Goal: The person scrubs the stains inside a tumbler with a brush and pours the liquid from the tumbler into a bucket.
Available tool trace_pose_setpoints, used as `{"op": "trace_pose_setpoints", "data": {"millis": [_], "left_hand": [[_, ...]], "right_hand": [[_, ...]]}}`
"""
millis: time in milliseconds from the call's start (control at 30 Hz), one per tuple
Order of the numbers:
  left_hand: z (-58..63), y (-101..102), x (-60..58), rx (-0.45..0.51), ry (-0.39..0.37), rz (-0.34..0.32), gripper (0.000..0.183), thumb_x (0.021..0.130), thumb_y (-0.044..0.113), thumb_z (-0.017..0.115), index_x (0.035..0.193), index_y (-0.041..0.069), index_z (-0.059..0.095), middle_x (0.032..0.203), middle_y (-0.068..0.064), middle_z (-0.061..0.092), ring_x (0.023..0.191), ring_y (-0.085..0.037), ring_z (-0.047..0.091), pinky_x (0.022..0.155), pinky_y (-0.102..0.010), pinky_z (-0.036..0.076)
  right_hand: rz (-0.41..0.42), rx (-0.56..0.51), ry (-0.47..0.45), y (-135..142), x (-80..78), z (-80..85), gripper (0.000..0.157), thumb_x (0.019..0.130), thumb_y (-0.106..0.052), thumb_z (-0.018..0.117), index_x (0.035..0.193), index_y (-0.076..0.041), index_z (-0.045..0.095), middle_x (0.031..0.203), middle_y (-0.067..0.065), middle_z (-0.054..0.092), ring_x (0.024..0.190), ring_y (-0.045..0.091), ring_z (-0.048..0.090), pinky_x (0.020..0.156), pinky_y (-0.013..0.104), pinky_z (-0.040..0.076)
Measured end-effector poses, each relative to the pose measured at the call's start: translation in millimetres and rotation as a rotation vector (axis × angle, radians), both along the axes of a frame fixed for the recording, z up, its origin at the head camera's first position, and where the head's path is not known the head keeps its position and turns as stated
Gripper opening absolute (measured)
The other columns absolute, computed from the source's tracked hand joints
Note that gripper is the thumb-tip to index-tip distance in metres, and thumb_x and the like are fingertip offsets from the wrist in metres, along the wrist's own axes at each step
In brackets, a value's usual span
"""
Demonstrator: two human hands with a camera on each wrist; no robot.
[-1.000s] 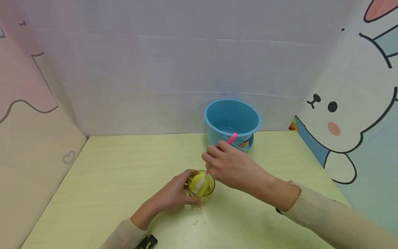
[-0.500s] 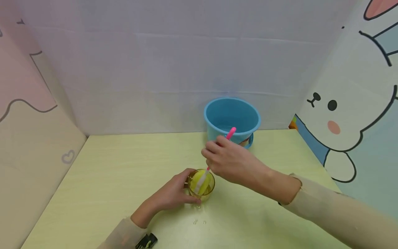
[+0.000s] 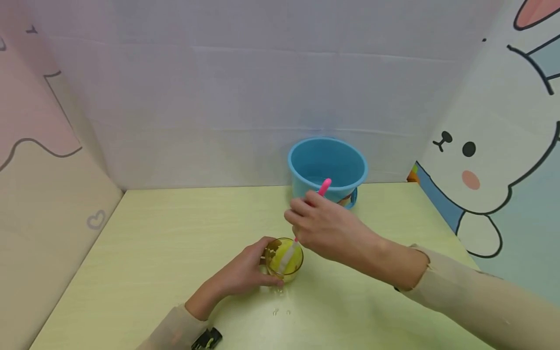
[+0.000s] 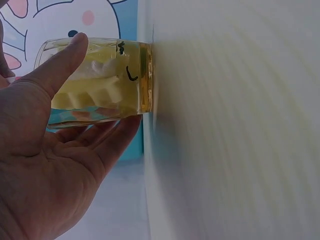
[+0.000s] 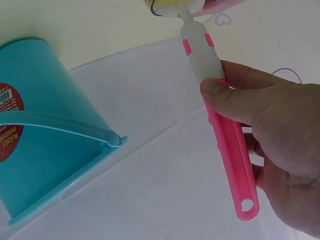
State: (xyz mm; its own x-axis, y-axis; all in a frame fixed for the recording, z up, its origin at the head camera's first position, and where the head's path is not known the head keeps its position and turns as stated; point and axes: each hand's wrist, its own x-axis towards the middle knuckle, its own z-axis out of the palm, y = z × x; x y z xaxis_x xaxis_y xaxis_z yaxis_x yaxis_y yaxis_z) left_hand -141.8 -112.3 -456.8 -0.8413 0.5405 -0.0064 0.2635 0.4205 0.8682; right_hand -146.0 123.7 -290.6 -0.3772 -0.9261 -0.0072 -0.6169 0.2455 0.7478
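A clear amber-tinted glass cup (image 4: 134, 92) stands upright on the table, with black marks on its side. My left hand (image 3: 242, 271) holds it round the side, thumb at the near side and fingers behind. In my right hand (image 3: 325, 224) is a sponge cup brush (image 5: 231, 145) with a pink and white handle, pinched between thumb and fingers. The brush slants down to the left, and its yellow and white sponge head (image 3: 288, 255) sits inside the cup. The sponge's lower end is seen only through the glass in the left wrist view.
Behind the right hand, a blue bucket (image 3: 302, 182) with a handle stands against the back wall. Small water drops (image 3: 275, 312) lie on the pale yellow table (image 3: 175, 223) in front of the cup. Printed cloth walls (image 3: 490, 184) close in the sides.
My right hand has risen slightly with the brush, and the sponge head has shifted a little inside the cup. My left hand and the cup stay in nearly the same place.
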Motion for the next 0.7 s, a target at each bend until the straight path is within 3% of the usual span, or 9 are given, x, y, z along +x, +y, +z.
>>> {"op": "trace_pose_setpoints", "data": {"millis": [333, 700], "left_hand": [[0.3, 0.3, 0.6, -0.004, -0.001, 0.004, 0.085, 0.081, 0.027, 0.096, 0.148, 0.007, 0.048, 0.139, -0.005, 0.061, 0.121, -0.023, 0.063, 0.104, -0.045, 0.053], [0.9, 0.0, 0.9, -0.002, 0.002, 0.003, 0.085, 0.08, 0.027, 0.097, 0.148, 0.009, 0.049, 0.138, -0.004, 0.062, 0.119, -0.021, 0.063, 0.103, -0.044, 0.053]], "right_hand": [[-0.006, -0.064, -0.089, 6.7, 1.5, 0.2, 0.026, 0.081, -0.035, 0.094, 0.1, -0.021, 0.083, 0.096, 0.003, 0.06, 0.093, 0.022, 0.048, 0.082, 0.034, 0.043], [-0.014, -0.07, -0.103, 10.9, -1.8, -4.2, 0.028, 0.079, -0.033, 0.096, 0.099, -0.023, 0.08, 0.099, 0.002, 0.06, 0.094, 0.023, 0.049, 0.079, 0.035, 0.043]]}}
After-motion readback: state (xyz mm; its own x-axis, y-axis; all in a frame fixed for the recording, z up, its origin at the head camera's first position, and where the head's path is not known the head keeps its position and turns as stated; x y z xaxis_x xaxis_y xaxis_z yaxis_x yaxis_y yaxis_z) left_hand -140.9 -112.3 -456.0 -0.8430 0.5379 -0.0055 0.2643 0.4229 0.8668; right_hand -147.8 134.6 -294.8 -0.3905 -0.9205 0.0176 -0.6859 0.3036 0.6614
